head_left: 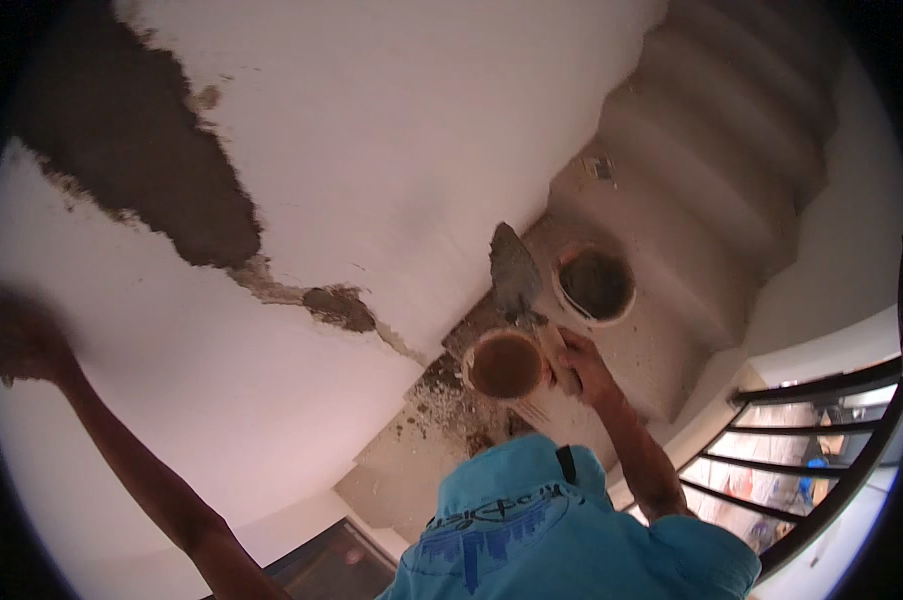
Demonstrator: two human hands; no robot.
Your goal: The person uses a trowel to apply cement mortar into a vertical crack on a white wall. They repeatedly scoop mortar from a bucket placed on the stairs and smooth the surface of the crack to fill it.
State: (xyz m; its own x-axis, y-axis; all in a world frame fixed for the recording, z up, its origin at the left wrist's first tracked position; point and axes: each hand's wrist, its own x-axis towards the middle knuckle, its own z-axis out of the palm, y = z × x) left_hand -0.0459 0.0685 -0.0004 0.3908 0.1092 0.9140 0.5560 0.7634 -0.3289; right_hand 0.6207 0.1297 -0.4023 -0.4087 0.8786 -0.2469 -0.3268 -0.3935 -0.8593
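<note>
My right hand (583,368) is closed round the pale handle of a pointed trowel (514,268). Grey mortar seems to coat the blade, which points away from me beside the white wall (371,190). Just left of this hand stands a bucket (506,334) with brown contents. Farther off, another bucket (599,321) holds something dark grey. At the far left, my left hand (26,335) is up against or close to the wall. Motion and shadow smear its fingers, so what it may hold is unclear. A large dark grey mortar patch (141,130) runs down the wall, narrowing to a rough broken strip.
Concrete stairs (711,170) rise at the upper right. Crumbs and splashes litter the landing (436,405) below the wall. A dark metal railing (821,385) curves along the right, with a lower area visible through it. A dark-framed panel (336,565) lies at the bottom.
</note>
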